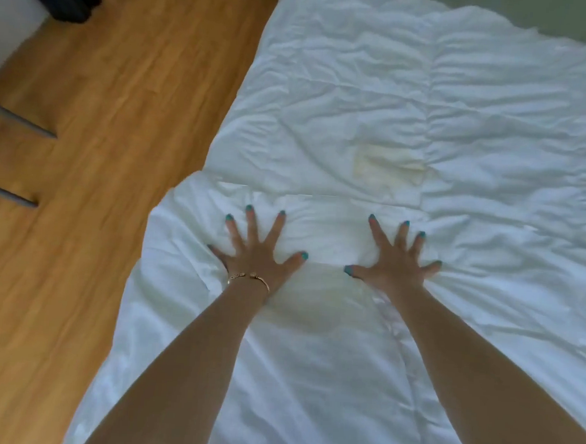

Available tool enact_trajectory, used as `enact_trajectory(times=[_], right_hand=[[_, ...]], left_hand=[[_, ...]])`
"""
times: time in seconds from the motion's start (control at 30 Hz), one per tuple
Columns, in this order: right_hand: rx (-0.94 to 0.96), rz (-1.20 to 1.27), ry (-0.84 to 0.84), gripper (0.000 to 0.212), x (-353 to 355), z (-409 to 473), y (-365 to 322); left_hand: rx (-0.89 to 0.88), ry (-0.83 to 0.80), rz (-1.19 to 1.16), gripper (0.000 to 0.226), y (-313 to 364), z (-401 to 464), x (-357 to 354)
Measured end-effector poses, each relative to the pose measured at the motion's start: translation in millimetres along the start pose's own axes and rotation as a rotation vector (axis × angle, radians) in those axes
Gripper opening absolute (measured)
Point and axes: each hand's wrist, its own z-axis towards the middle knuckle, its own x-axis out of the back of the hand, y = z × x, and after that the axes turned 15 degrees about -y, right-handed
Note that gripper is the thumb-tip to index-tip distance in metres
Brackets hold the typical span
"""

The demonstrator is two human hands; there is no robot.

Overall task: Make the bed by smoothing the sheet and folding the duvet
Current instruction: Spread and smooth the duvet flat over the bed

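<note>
The left hand [254, 250] and right hand [397, 260] press flat, fingers spread, on the rumpled white quilted duvet [445, 121] near the bed's left edge. A fold seems laid under them; wrinkles remain beyond, so smoothing looks unfinished.

Left hand [255, 254], right hand [397, 266] flat, fingers splayed

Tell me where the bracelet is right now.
In the head view the bracelet sits on the left wrist, just below the left hand that presses flat on the white duvet, near the bed's floor-side edge.
</note>
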Motion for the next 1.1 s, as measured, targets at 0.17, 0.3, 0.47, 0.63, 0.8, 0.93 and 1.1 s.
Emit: enact_trajectory(times=[0.17,0.3,0.47,0.63,0.8,0.93,1.1], right_hand=[[0.024,-0.001,0.019,0.110,-3.2,22.3,1.1],[0.045,0.029,0.009,0.109,-1.5,26.2,2.0],[0.114,0.176,-0.093,0.100,21.4,23.0,10.4],[0.184,0.208,0.043,0.041,58.3,-15.7,15.8],[0.273,0.397,0.643,0.051,71.9,-42.5,8.8],[0.198,0.015,0.584,0.085,37.2,-67.5,12.4],[0.300,-0.093,0.122,0.064,-102.9,-131.0,38.1]], left_hand=[[-0.007,0.031,0.101,0.083,0.6,37.7,3.0],[-0.015,0.003,0.106,0.083,0.4,37.5,5.8],[-0.075,-0.069,-0.064,0.094,-2.6,37.6,30.5],[-0.098,-0.018,0.027,0.064,-2.2,30.0,67.7],[-0.200,0.580,0.069,0.044,29.4,-12.1,90.8],[-0.022,0.319,0.004,0.072,38.6,-60.6,19.2],[-0.084,0.021,0.122,0.070,-5.6,-128.9,-121.3]])
